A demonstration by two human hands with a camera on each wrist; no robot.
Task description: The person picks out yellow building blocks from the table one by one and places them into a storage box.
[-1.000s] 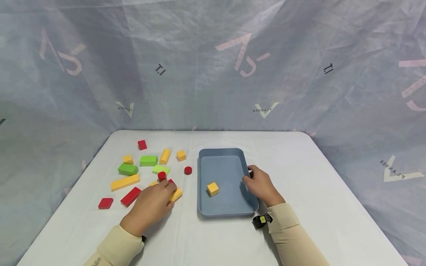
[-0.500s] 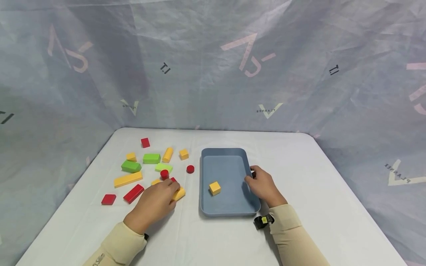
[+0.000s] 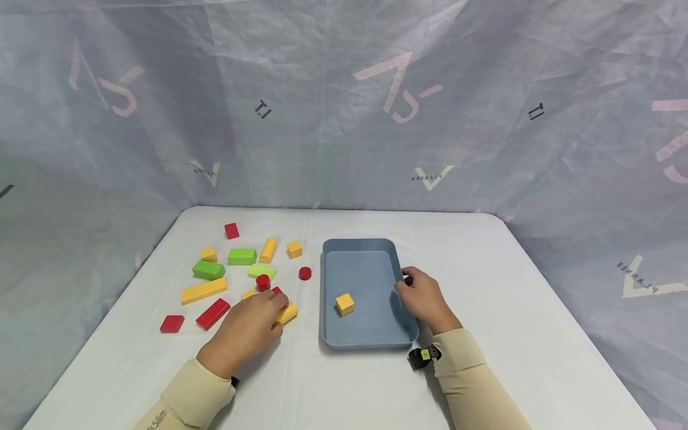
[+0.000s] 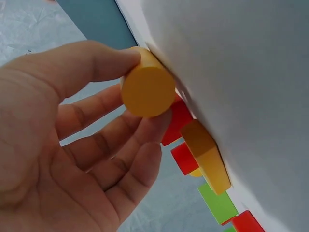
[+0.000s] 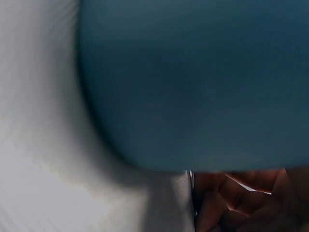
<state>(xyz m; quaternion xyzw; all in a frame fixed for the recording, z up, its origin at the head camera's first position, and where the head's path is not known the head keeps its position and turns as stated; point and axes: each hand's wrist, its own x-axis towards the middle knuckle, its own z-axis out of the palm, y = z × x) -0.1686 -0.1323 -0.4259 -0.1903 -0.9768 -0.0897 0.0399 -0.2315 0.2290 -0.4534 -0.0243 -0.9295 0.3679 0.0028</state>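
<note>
the left hand [image 3: 242, 328] pinched a yellow cylinder [image 3: 287, 313] between its thumb and fingers; in the left wrist view the thumb pressed on one side while some of the other fingers stood loosely spread beneath. that cylinder was at the near edge of the scattered blocks, left of the blue-grey tray [image 3: 361, 272], and i could not tell whether it touched the white tablecloth [image 3: 306, 388]. the right hand [image 3: 427, 301] gripped the tray's right rim, the thumb over the edge toward the inside; its other fingers were mostly hidden. inside the tray, toward the near left, sat a single yellow cube [image 3: 345, 304]. just beyond the left hand stood a short red cylinder [image 3: 263, 282], with a light green block [image 3: 261, 272] on its far side. a red disc [image 3: 305, 273] lay between these and the tray. farther back were a second yellow cylinder [image 3: 268, 250], on its side, and another yellow cube [image 3: 294, 249] to its right, with a green rectangular block [image 3: 242, 257] to its left. at the far left was a small red block [image 3: 231, 230]. left of the hand lay a long yellow bar [image 3: 204, 291], a red bar [image 3: 213, 313] nearer, and a flat red block [image 3: 172, 323] at the near left.
</note>
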